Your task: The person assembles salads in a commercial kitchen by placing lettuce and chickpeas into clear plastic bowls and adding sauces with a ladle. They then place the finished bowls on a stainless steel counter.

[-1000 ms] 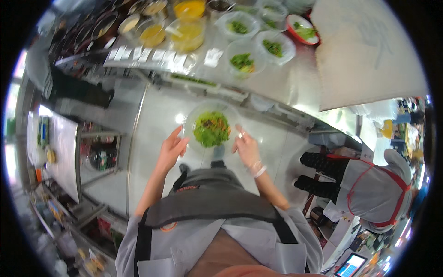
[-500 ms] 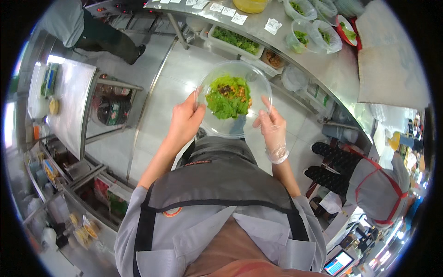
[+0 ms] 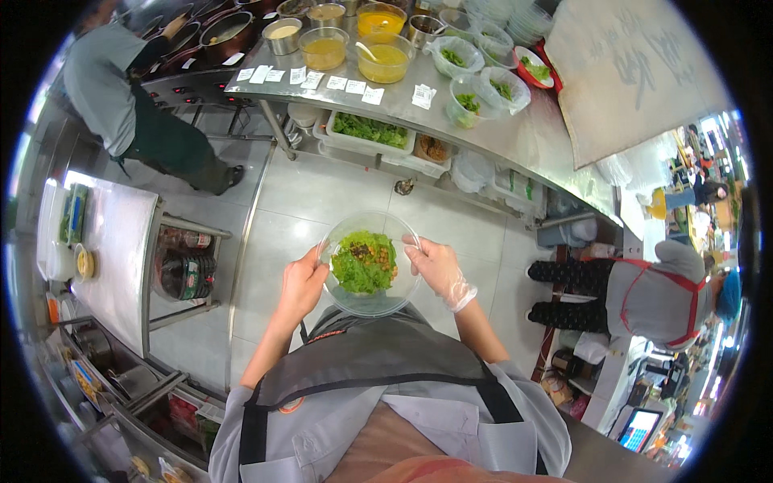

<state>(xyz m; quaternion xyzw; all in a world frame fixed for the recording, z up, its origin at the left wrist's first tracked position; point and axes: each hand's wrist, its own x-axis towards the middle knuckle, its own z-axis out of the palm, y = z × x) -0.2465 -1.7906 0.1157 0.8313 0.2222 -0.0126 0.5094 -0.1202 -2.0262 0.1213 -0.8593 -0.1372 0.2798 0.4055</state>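
Bowls held: one clear salad bowl (image 3: 369, 264)
Left hand (image 3: 302, 284): fingers clasping its rim
Right hand (image 3: 439, 270): gloved, fingers clasping opposite rim

White paper labels (image 3: 312, 79) along steel counter's (image 3: 515, 141) front edge, below sauce bowls. Large beige sign (image 3: 636, 72) at counter's right end. Lit blue screen (image 3: 640, 427) bottom right.
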